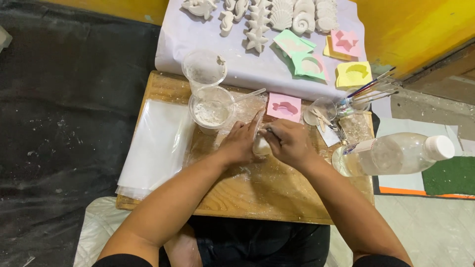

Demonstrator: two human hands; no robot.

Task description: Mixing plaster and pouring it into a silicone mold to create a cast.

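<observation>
Small clear plastic cup with white plaster mix inside [261,144], held between both hands over the middle of the dusty wooden board [257,195]. Left hand [241,143] wraps the cup's side, fingers curled on it. Right hand [288,142] closes on the cup from the other side, pinching something thin at its rim; what it is can't be told.

Just behind the hands: clear plastic cup holding white powder [212,109], a second, emptier clear cup with powder residue [204,68] behind it. Flat pink silicone mould with fish-shaped cavity [284,107] near the right hand. Stack of glossy clear plastic sheets [154,148] at the board's left side. Clear plastic bottle with white cap [396,154] lies on its side at right. Thin paintbrushes [368,90] beyond it. Matte white plaster sea-shape casts [277,16], shells and starfish, sit on white paper [188,39] at the far end, beside green, pink and yellow moulds [324,57].
</observation>
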